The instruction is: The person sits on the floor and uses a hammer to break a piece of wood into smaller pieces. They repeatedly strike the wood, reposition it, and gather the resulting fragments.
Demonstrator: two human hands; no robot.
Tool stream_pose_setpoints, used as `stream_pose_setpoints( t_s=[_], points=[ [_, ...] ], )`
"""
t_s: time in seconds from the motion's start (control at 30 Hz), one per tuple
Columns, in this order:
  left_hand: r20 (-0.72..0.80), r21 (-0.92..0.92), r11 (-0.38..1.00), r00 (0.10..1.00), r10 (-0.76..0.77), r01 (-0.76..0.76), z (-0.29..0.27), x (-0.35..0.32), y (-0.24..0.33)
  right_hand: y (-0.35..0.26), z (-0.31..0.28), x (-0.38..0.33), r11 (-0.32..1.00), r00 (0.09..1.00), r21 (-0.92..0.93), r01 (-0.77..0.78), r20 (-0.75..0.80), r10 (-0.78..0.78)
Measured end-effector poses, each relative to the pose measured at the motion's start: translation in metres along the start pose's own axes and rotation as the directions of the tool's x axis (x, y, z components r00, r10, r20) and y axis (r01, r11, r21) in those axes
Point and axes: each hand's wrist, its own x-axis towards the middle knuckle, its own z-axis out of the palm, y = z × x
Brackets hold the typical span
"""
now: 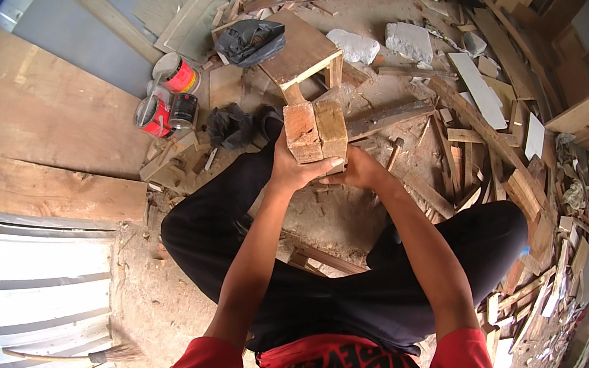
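Observation:
Two squared wood blocks are held up side by side in front of me, their long faces pressed together. The left one is a reddish wood block [302, 129]; the right one is a yellowish-brown wood block [332, 123]. My left hand [294, 167] is closed round the lower left of the pair, its thumb reaching across the near end. At the lower right, my right hand [358, 169] grips the yellowish block, its fingers partly hidden behind it. Just beyond the blocks stands a low wooden stool [301, 53] with a black plastic bag [251, 41] on its left edge.
Paint cans [177, 74] stand at the left beside another black bag [229, 126]. A hammer [395, 153] is beyond my right hand. Wood offcuts [495, 148] pile up along the right, and white rubble chunks [409, 42] lie at the back. A broom [89, 356] lies at lower left.

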Motion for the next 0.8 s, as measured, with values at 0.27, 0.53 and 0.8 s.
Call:
stream_pose_setpoints(
  t_s=[0.27,0.53,0.8],
  points=[
    [-0.287,-0.177,0.976,0.955,0.073,-0.128,-0.039,0.003,0.014,-0.033,0.021,0.016,0.996,1.0,-0.088,-0.016,-0.014,0.015],
    [-0.595,-0.427,0.855,0.804,-0.02,-0.295,-0.114,0.014,0.083,-0.134,-0.018,0.023,0.921,0.969,-0.368,-0.131,0.15,0.198],
    [-0.64,-0.528,0.793,0.756,-0.136,-0.305,-0.127,0.016,0.093,-0.131,-0.054,0.019,0.914,0.942,-0.393,-0.099,0.26,0.214]
  ],
)
